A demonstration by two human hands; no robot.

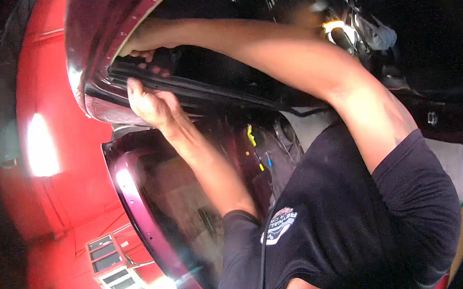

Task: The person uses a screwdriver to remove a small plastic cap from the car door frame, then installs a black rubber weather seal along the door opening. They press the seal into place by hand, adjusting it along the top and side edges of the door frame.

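Note:
My left hand (154,106) is raised to a long black trim strip (193,87) at the corner of a dark purple car body frame (90,41). Its thumb points up against the strip, and the other fingers wrap behind it, partly hidden. Above, my right hand (142,38) reaches across to the same corner. Its fingers curl in at the frame's inner edge, where shadow and the panel hide the tips. I cannot make out what they grip.
An open purple car door (138,213) with a window stands below my left arm. A bright lamp (337,28) glows in the dark interior at upper right. A red wall (61,209) with a white-framed window (112,265) is at the left.

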